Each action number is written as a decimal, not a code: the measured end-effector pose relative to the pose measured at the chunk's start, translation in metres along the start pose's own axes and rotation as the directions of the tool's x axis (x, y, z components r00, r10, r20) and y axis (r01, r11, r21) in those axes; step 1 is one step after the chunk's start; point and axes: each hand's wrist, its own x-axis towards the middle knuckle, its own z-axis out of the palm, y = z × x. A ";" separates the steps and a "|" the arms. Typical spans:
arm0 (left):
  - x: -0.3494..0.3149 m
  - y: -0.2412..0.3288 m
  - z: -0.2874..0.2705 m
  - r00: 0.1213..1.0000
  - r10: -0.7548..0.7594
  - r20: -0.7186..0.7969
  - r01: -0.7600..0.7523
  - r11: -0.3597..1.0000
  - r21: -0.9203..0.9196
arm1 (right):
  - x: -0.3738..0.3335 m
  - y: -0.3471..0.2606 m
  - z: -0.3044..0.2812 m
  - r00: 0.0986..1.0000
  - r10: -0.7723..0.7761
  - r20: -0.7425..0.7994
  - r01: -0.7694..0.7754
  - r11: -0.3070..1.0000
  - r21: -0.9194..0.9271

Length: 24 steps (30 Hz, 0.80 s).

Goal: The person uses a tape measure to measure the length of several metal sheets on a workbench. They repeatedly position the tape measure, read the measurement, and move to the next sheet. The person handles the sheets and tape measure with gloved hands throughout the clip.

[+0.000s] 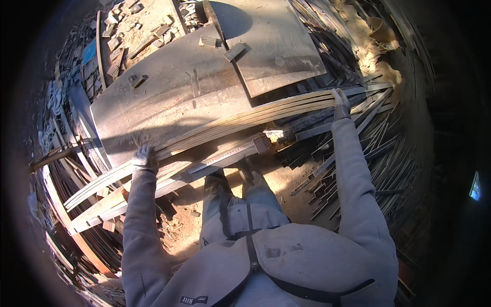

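A bundle of long, thin pale wood strips [245, 117] stretches across the view, from the lower left up to the right. Toward its left part, my left hand [144, 157], in a light glove, closes over the strips. My right hand [341, 102], also gloved, grips the bundle's right end with the arm stretched out. The strips lie over the near edge of a worn metal saw table [169, 97]. Between the bundle and my body runs a long bar with a measuring scale [220, 157]. The undersides of both hands are hidden.
A round saw blade [213, 19] stands up at the table's far side. Small wood offcuts [235, 52] lie on the metal top. Piles of thin strips [353, 163] cover the ground at right, and more lumber [76, 240] at left. Sawdust and scraps [135, 25] lie beyond.
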 end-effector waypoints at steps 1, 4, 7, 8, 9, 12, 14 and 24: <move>-0.005 -0.012 0.004 1.000 0.013 -0.014 -0.013 0.999 0.032 | -0.001 0.004 0.015 0.995 0.095 -0.007 -0.095 0.994 -0.060; -0.004 -0.016 0.016 0.993 -0.036 -0.111 0.038 0.999 0.016 | -0.028 0.021 0.066 0.999 0.018 -0.028 -0.018 0.999 -0.030; 0.021 0.034 0.022 0.993 0.013 -0.116 -0.011 1.000 0.017 | -0.065 0.015 0.089 0.986 -0.058 0.156 0.087 0.978 -0.188; 0.034 0.064 0.027 0.985 0.034 -0.171 -0.041 0.998 -0.039 | -0.081 0.011 0.101 0.974 -0.097 0.206 0.140 0.969 -0.205; 0.049 0.094 0.030 0.978 0.047 -0.205 -0.068 0.993 -0.096 | -0.099 0.007 0.112 0.970 -0.102 0.221 0.155 0.958 -0.240; 0.087 0.162 0.035 0.965 0.137 -0.224 -0.168 0.978 -0.126 | -0.158 0.000 0.149 0.961 -0.100 0.259 0.191 0.915 -0.355; 0.093 0.170 0.027 0.970 0.172 -0.169 -0.180 0.983 -0.034 | -0.199 0.003 0.165 0.946 -0.118 0.302 0.255 0.844 -0.471; 0.073 0.106 -0.001 0.984 0.098 -0.152 -0.112 0.990 -0.089 | -0.242 0.029 0.225 0.734 -0.441 0.516 0.629 0.728 -0.272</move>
